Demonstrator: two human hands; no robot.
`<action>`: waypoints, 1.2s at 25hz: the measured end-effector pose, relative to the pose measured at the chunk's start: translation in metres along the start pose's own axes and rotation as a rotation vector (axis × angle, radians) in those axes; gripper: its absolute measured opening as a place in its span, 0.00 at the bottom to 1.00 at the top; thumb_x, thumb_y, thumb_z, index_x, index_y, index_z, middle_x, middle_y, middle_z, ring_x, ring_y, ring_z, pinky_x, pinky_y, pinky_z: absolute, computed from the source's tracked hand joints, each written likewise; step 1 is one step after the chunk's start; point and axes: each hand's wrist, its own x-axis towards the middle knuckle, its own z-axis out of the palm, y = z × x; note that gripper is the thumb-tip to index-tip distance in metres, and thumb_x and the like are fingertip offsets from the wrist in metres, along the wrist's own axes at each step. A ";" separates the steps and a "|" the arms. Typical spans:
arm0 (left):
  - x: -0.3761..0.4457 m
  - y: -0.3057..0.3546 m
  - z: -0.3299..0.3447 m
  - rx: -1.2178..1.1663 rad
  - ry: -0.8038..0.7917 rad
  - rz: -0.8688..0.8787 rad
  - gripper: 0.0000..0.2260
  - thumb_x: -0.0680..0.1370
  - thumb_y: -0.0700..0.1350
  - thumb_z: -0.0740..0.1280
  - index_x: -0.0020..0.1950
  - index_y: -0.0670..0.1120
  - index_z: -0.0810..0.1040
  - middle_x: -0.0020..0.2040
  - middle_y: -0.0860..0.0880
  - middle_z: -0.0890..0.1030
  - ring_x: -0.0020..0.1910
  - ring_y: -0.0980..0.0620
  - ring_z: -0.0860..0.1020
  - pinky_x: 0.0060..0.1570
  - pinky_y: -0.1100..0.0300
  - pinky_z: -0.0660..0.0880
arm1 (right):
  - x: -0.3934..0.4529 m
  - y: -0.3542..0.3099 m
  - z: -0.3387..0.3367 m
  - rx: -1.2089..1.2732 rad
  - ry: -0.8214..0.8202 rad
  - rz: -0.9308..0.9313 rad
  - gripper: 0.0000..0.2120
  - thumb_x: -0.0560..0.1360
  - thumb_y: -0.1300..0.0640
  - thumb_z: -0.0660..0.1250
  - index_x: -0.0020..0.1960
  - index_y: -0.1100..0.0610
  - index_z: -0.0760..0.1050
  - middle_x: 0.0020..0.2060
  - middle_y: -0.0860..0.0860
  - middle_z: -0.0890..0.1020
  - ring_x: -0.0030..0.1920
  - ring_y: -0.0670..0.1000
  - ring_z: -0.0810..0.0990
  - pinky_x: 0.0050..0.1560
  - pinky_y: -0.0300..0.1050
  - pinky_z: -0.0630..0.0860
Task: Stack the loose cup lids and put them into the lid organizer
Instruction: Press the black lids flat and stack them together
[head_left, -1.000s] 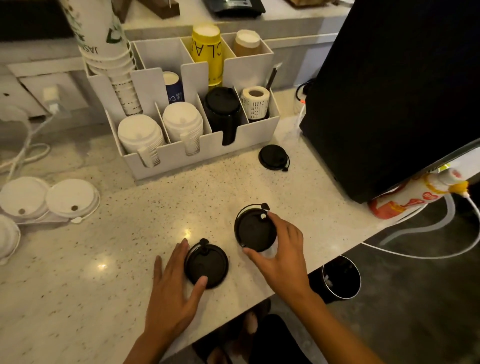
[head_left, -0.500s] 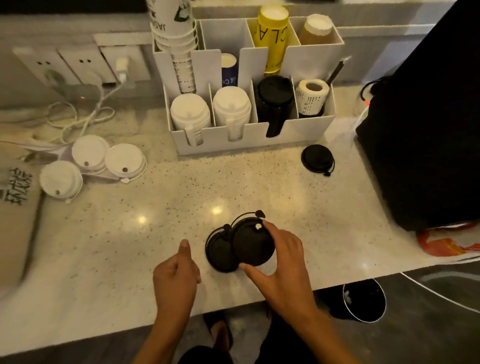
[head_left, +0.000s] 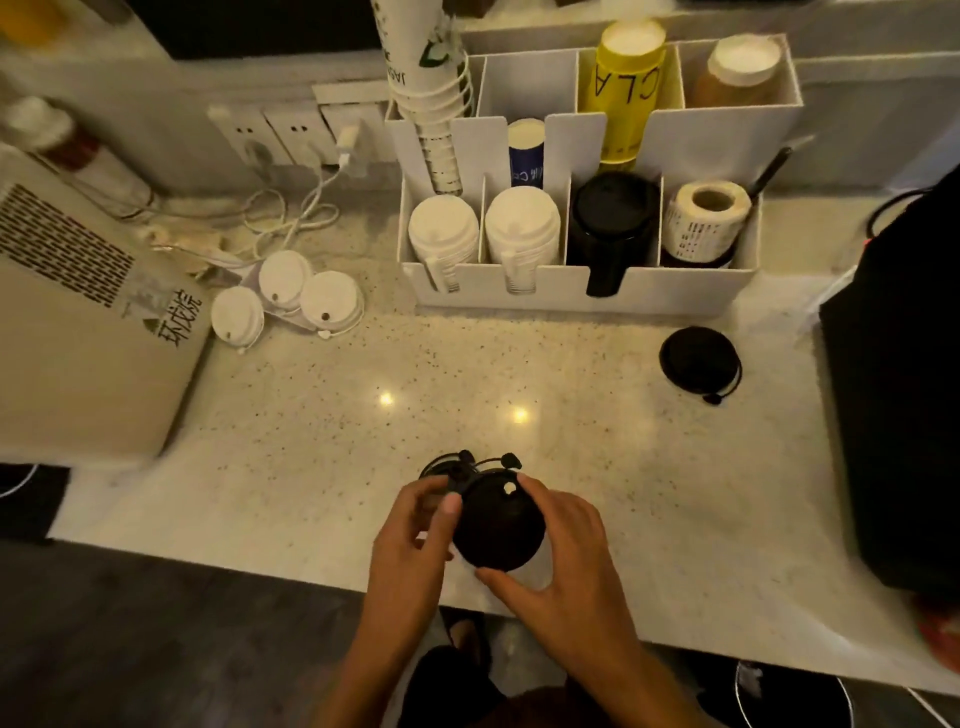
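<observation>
Near the counter's front edge, two black cup lids overlap. The upper black lid (head_left: 498, 527) covers most of the lower black lid (head_left: 441, 467), whose rim and plug tab show at the left. My right hand (head_left: 561, 551) grips the upper lid from the right and below. My left hand (head_left: 415, 535) pinches the pair at the left side. A third black lid (head_left: 698, 361) lies alone at the right. Three loose white lids (head_left: 327, 301) lie at the left. The white lid organizer (head_left: 571, 296) stands at the back, with white lid stacks and a black lid stack (head_left: 613, 218) in its front slots.
A big black machine (head_left: 904, 415) stands along the right side. A beige box (head_left: 78, 322) sits at the left edge. Wall sockets and coiled white cables (head_left: 291, 213) lie behind the white lids. Paper cups (head_left: 426, 78), a yellow cup stack and a label roll (head_left: 706, 218) fill the organizer.
The right hand slid its black lid left over the other lid, and the left hand came back to grasp the pair. The camera view shifted toward the left.
</observation>
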 end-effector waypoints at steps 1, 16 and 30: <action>-0.003 0.002 0.003 0.025 -0.014 0.005 0.15 0.77 0.60 0.66 0.59 0.55 0.77 0.49 0.60 0.83 0.49 0.61 0.81 0.45 0.64 0.79 | 0.000 0.001 -0.003 0.009 -0.040 -0.001 0.42 0.64 0.31 0.70 0.71 0.31 0.53 0.62 0.39 0.69 0.65 0.40 0.64 0.62 0.32 0.66; 0.040 -0.034 -0.021 0.242 0.019 -0.014 0.08 0.77 0.51 0.70 0.55 0.54 0.79 0.50 0.56 0.81 0.52 0.57 0.79 0.51 0.59 0.78 | 0.016 -0.004 0.040 -0.304 -0.019 0.039 0.43 0.63 0.25 0.66 0.73 0.41 0.62 0.59 0.46 0.72 0.61 0.46 0.66 0.55 0.38 0.74; 0.101 -0.075 -0.042 0.462 -0.104 0.106 0.19 0.72 0.60 0.69 0.58 0.52 0.80 0.53 0.51 0.74 0.55 0.53 0.69 0.53 0.62 0.65 | 0.031 -0.005 0.090 -0.419 0.107 0.208 0.42 0.63 0.27 0.66 0.73 0.41 0.64 0.57 0.52 0.73 0.58 0.52 0.70 0.55 0.44 0.74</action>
